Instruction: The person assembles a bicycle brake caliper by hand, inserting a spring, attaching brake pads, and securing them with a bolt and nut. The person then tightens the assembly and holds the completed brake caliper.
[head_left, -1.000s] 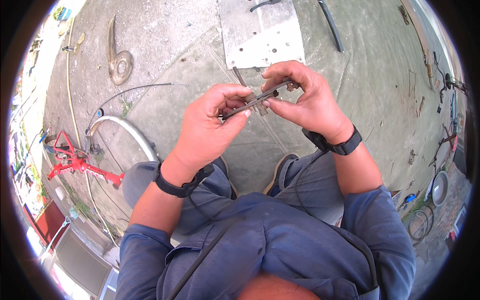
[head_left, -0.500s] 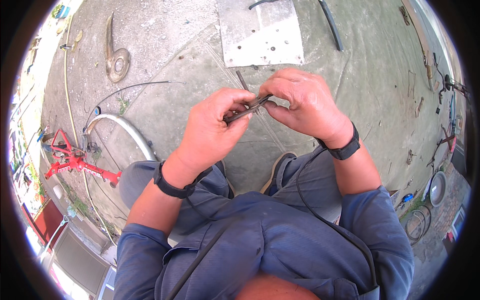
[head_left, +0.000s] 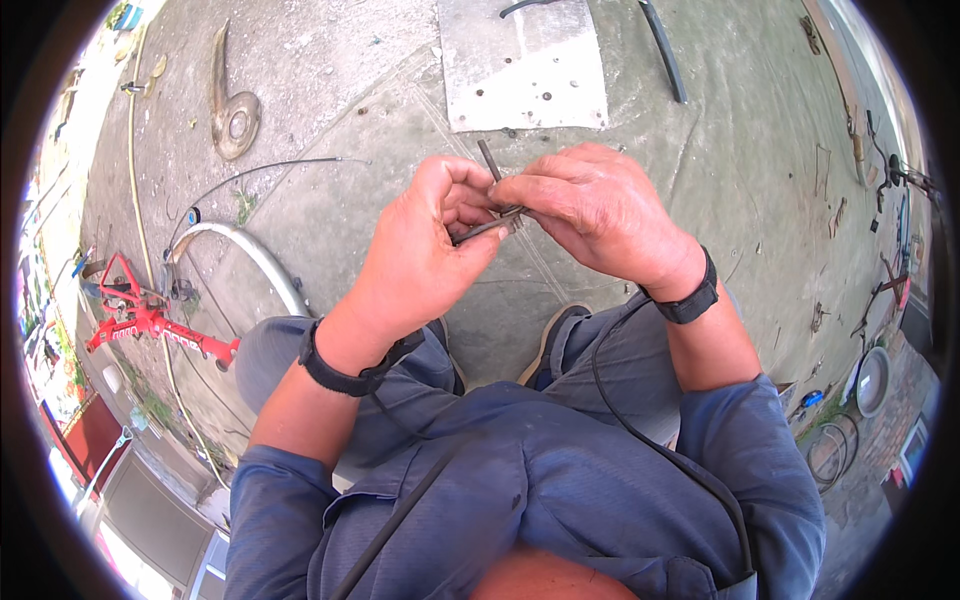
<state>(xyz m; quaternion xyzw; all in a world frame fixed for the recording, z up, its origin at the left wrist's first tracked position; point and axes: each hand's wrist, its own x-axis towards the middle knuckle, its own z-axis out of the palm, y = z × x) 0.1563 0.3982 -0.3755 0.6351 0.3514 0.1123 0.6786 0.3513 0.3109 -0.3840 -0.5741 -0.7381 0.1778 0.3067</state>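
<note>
Between my hands, in front of my knees, is a dark metal piece (head_left: pixel 482 231) with slim bar-like arms. One arm lies along my left fingers and another (head_left: pixel 487 155) sticks up beyond them. My left hand (head_left: pixel 415 250) is closed around the lower arm, thumb along its near side. My right hand (head_left: pixel 605 215) pinches the piece near where the arms meet, its thumb and fingers covering much of that joint. I cannot make out exactly what kind of part it is.
A white perforated sheet (head_left: pixel 525 70) lies ahead, with a dark strip (head_left: pixel 662 50) to its right. On the left are a curved silvery rim (head_left: pixel 245 245), a red bicycle frame (head_left: pixel 150 320) and a black cable (head_left: pixel 270 172). A grey basin (head_left: pixel 873 382) stands far right.
My right hand has shifted slightly left and in over the joint, its fingers now closer to my left hand. The metal piece has turned a little; both hands still hold it.
</note>
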